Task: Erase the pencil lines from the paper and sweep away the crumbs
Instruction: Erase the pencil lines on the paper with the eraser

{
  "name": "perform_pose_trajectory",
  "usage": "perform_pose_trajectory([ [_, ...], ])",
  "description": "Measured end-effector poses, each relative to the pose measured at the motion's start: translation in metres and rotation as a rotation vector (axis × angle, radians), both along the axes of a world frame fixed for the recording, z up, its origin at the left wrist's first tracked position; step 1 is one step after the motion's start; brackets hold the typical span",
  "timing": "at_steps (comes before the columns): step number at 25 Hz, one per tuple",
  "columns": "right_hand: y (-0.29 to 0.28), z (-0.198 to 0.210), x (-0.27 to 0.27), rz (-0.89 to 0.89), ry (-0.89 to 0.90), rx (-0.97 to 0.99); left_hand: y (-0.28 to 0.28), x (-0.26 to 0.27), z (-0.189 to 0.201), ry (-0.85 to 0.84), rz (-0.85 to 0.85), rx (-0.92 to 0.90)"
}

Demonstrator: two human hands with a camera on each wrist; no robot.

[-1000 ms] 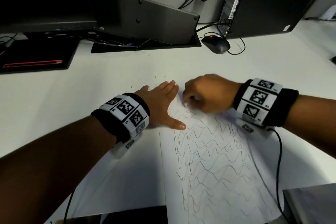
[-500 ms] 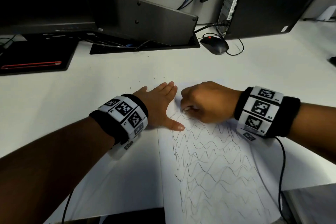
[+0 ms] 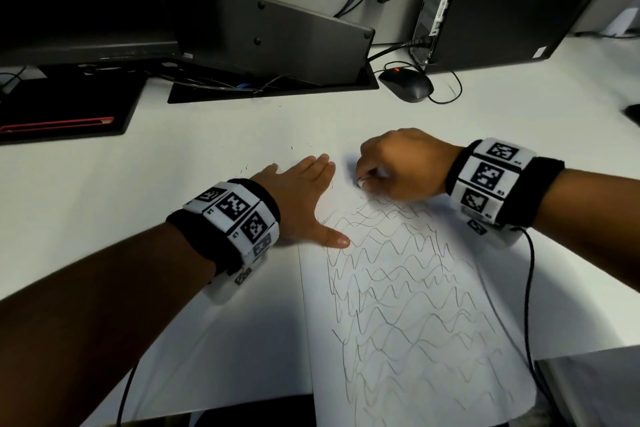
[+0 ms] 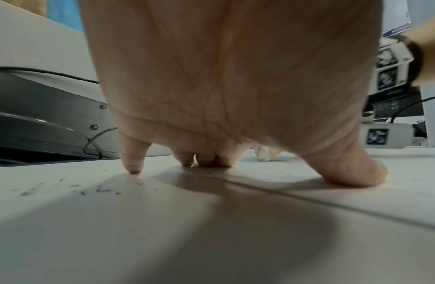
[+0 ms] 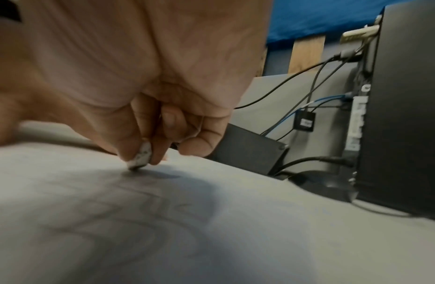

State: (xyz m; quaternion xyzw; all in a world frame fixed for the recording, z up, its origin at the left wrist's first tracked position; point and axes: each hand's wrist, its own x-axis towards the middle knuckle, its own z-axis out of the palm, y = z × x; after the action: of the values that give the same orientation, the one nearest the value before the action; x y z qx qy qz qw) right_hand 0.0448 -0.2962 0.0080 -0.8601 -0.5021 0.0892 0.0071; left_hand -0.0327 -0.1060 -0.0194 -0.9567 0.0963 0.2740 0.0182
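Observation:
A white sheet of paper (image 3: pixel 415 322) covered in wavy pencil lines (image 3: pixel 398 281) lies on the white desk (image 3: pixel 173 184). My left hand (image 3: pixel 304 198) lies flat with straight fingers (image 4: pixel 132 165) pressing the sheet's upper left corner, thumb (image 4: pixel 352 173) spread onto the paper. My right hand (image 3: pixel 391 166) pinches a small grey-white eraser (image 5: pixel 141 156) between thumb and fingers, its tip touching the paper near the top edge. The eraser (image 3: pixel 363 180) barely shows from the head view. Dark crumbs (image 4: pixel 89 189) lie on the desk left of my left hand.
A black mouse (image 3: pixel 407 83) with its cable sits behind the paper. A computer tower (image 3: pixel 502 0) stands at the back right, a monitor base (image 3: pixel 270 45) and a dark tray (image 3: pixel 62 114) at the back left. A grey object (image 3: pixel 595 388) fills the lower right corner.
My right hand with the eraser has slid back up toward the paper's top edge after dipping lower half a second ago. The left hand stays pressed in place.

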Motion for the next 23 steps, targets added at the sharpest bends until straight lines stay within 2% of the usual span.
perform_pose_trajectory([
  [3,0.001,-0.004,-0.015,0.111,0.083,-0.015,0.001,0.001,0.0,0.014,-0.002,-0.002],
  [6,-0.002,0.001,-0.004,-0.009,0.038,0.014,0.001,0.002,0.0,0.015,-0.008,0.004],
  [8,-0.003,-0.002,-0.003,0.009,-0.009,0.004,0.002,0.002,0.0,0.016,-0.01,0.009],
  [11,-0.001,-0.003,-0.013,0.07,0.13,-0.009,0.003,0.001,0.0,0.01,-0.015,0.012],
  [13,-0.004,-0.004,-0.001,-0.044,0.185,0.081,0.003,0.001,0.001,0.012,-0.023,0.017],
  [16,-0.009,-0.01,0.013,-0.162,0.14,0.128,0.0,0.002,0.005,-0.004,-0.02,0.035],
  [20,-0.007,-0.01,0.011,-0.11,0.087,0.071,-0.017,0.007,0.007,-0.102,-0.048,-0.051],
  [23,-0.005,-0.005,0.008,-0.082,0.019,0.038,-0.025,0.009,0.004,-0.102,-0.052,-0.102],
])
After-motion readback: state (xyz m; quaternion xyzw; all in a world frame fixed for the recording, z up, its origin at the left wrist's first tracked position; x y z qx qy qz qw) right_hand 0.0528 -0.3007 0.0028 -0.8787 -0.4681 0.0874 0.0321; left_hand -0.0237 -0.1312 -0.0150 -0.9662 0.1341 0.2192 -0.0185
